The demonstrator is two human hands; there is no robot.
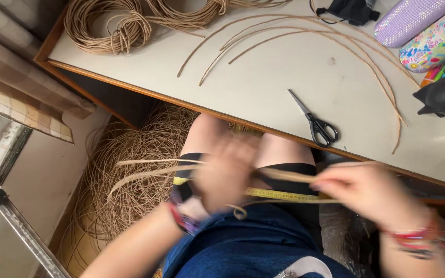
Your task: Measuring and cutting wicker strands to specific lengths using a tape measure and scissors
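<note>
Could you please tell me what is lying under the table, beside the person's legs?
Under the table a big loose heap of cane lies on the floor beside the bare knees. How far it runs beneath the tabletop is hidden, and the blurred left hand covers its near strands.

Scissors point(316, 122) on table point(263, 82), right of cane coils point(114, 25); tape measure point(279, 194) across lap.

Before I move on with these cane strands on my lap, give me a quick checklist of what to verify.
1. Left hand gripping the cane strands: cannot tell, blurred.
2. Right hand on the strand end: ok.
3. Yellow tape measure stretched along the strands: ok.
4. Scissors lying closed on the table: ok.
5. Spare cut strands on the table: ok.
</note>
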